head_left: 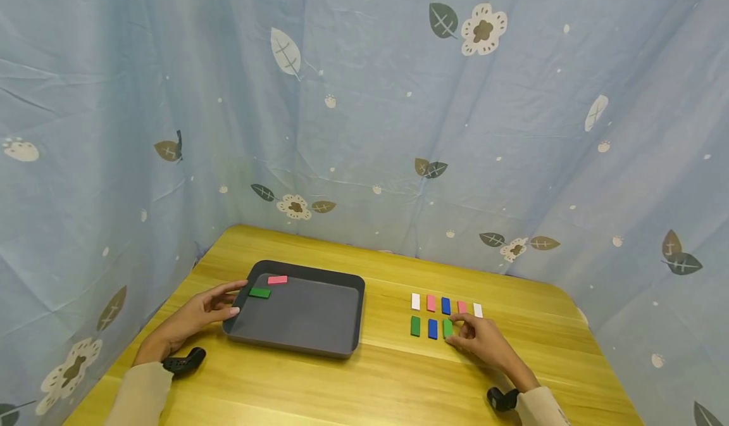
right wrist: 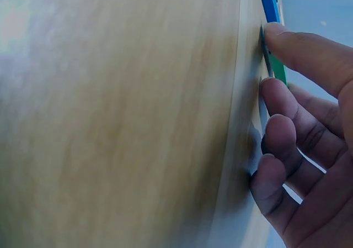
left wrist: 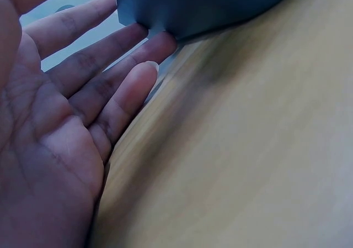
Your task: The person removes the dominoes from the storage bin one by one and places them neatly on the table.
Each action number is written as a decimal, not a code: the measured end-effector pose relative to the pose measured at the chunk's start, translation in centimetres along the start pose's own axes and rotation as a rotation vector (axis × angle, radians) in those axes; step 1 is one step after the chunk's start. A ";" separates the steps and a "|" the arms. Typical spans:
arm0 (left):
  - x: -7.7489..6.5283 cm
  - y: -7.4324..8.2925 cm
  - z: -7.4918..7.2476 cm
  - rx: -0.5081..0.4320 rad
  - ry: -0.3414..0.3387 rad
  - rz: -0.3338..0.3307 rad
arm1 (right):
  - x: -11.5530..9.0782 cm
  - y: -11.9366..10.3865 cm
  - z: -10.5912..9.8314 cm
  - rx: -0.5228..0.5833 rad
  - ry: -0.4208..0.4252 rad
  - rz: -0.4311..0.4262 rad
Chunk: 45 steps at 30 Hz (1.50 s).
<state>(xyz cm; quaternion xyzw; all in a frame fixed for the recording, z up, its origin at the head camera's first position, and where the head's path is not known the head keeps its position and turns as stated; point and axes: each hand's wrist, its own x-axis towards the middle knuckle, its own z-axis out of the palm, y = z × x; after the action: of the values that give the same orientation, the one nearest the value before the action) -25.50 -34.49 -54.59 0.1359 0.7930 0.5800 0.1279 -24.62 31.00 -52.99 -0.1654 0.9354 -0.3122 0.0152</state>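
Note:
A dark grey tray [head_left: 296,345] lies on the table's left half, with a pink block [head_left: 277,280] and a green block [head_left: 259,293] inside near its left wall. My left hand [head_left: 200,312] touches the tray's left side with loosely extended fingers; in the left wrist view, fingertips [left wrist: 160,46] meet its outer wall. On the right, my right hand [head_left: 481,340] pinches a light green block [head_left: 447,329] by its two ends, between thumb and index finger. The block still lies at its place in the near row. The right wrist view shows it [right wrist: 279,70] partly behind the thumb.
Beside the light green block lie a blue block [head_left: 433,329] and a dark green block [head_left: 415,326]. The far row has white [head_left: 416,301], pink [head_left: 431,302], blue [head_left: 446,306], pink [head_left: 462,307] and white [head_left: 478,311] blocks. A patterned curtain [head_left: 364,128] hangs behind the wooden table [head_left: 285,382].

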 end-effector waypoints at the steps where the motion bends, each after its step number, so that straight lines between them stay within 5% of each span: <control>1: 0.0 0.0 0.0 0.003 0.003 0.001 | 0.0 0.0 0.0 -0.002 -0.003 -0.002; 21: -0.2 0.2 -0.6 0.018 0.018 0.006 | 1.6 -1.8 -0.8 0.017 0.026 -0.019; 45: 0.3 -0.2 -0.4 0.001 0.015 0.003 | 11.1 -12.2 2.0 0.046 -0.039 -0.252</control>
<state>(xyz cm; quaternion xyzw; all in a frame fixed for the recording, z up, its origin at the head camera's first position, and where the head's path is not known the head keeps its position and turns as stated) -25.91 -34.77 -54.70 0.1327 0.7940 0.5807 0.1213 -31.17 17.12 -46.58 -0.2872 0.8993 -0.3298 -0.0020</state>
